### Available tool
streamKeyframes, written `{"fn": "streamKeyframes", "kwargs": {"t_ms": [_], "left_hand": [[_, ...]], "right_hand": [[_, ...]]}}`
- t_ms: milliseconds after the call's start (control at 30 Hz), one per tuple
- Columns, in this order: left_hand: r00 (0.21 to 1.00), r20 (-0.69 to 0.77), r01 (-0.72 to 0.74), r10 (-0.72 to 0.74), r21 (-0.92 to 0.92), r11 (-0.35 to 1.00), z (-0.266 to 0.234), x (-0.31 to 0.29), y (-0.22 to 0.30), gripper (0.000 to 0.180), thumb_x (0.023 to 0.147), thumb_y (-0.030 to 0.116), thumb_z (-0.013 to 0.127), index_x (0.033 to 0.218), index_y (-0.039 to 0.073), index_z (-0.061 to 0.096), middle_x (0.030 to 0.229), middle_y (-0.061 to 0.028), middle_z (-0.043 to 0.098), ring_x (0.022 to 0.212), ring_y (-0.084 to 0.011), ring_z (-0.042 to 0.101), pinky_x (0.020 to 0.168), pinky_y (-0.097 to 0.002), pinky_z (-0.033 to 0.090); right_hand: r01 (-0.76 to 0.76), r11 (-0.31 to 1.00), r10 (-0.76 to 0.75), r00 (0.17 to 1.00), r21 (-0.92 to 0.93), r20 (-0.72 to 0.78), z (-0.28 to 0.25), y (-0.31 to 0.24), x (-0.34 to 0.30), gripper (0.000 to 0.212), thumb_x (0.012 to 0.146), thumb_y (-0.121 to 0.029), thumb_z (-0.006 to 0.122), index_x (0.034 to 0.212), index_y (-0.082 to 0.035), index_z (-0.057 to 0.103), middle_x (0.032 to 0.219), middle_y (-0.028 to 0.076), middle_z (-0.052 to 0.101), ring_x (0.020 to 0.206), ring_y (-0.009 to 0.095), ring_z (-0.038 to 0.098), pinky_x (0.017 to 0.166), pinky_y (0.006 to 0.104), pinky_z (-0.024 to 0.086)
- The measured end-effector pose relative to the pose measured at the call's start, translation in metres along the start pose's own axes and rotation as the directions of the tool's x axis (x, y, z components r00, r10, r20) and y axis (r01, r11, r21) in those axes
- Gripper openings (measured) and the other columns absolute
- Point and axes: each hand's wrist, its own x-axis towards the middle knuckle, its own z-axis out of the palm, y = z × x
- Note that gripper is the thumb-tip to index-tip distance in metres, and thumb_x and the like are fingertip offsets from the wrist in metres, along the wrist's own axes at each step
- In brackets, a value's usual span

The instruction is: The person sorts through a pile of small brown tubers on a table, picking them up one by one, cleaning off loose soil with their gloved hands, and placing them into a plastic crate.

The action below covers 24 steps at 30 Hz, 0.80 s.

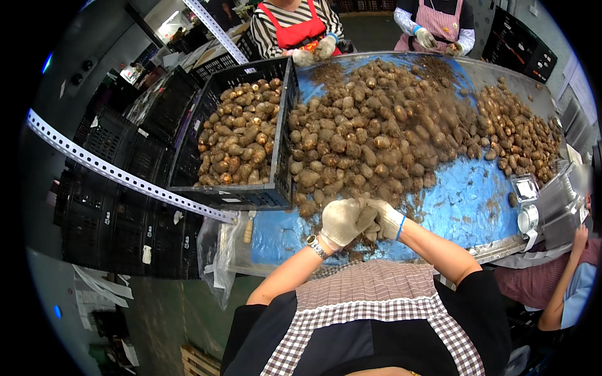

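My left hand (343, 222), in a soiled off-white work glove with a metal watch at the wrist, is curled inward at the near edge of the table. My right hand (384, 220), gloved the same with a blue cuff, meets it there. The fingers of both are closed together, and whatever they hold is hidden among the dirty glove fingers. Just beyond them rises a large heap of brown, soil-covered taro corms (370, 131). To the left, a black plastic crate (285, 135) holds cleaner-looking taro corms (241, 135).
Blue sheeting (467, 194) covers the table. A wooden-handled tool (249, 229) lies left of my hands. More taro (517, 128) sits far right, near clear plastic boxes (558, 197) and a tape roll (528, 219). Two co-workers (295, 28) stand opposite; another person (558, 276) is at right.
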Motion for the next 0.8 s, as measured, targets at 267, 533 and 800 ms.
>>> {"fn": "streamKeyframes", "kwargs": {"t_ms": [267, 533, 800], "left_hand": [[0.663, 0.336, 0.694, -0.669, -0.610, 0.382, 0.058, -0.034, -0.040, 0.049, 0.098, 0.048, 0.045, 0.096, 0.003, 0.065, 0.074, -0.0092, 0.065, 0.059, -0.0132, 0.055, 0.054, -0.0281, 0.043], [0.641, 0.282, 0.766, -0.714, -0.297, 0.570, 0.057, -0.030, -0.072, 0.056, 0.101, 0.045, 0.035, 0.085, 0.000, 0.065, 0.077, -0.0241, 0.065, 0.078, -0.0361, 0.066, 0.067, -0.0434, 0.048], [0.994, -0.112, 0.005, 0.014, 0.165, 0.986, -0.007, 0.004, -0.028, 0.029, 0.088, 0.015, 0.062, 0.061, 0.005, 0.057, 0.053, -0.0151, 0.052, 0.047, -0.0327, 0.054, 0.045, -0.0389, 0.044]], "right_hand": [[0.279, 0.110, -0.521, 0.834, -0.954, 0.184, 0.019, -0.046, -0.005, 0.034, 0.093, -0.026, 0.057, 0.121, -0.006, 0.057, 0.055, 0.013, 0.059, 0.056, 0.031, 0.063, 0.055, 0.0411, 0.050], [0.163, 0.200, -0.487, 0.872, -0.966, 0.047, 0.031, -0.038, 0.006, 0.029, 0.093, -0.023, 0.054, 0.119, -0.009, 0.059, 0.061, 0.016, 0.061, 0.058, 0.031, 0.064, 0.060, 0.0434, 0.050], [-0.469, 0.881, 0.435, 0.854, 0.059, 0.287, 0.010, -0.036, 0.020, 0.044, 0.101, -0.042, 0.039, 0.075, -0.012, 0.057, 0.053, 0.000, 0.049, 0.043, 0.015, 0.046, 0.041, 0.0362, 0.043]]}}
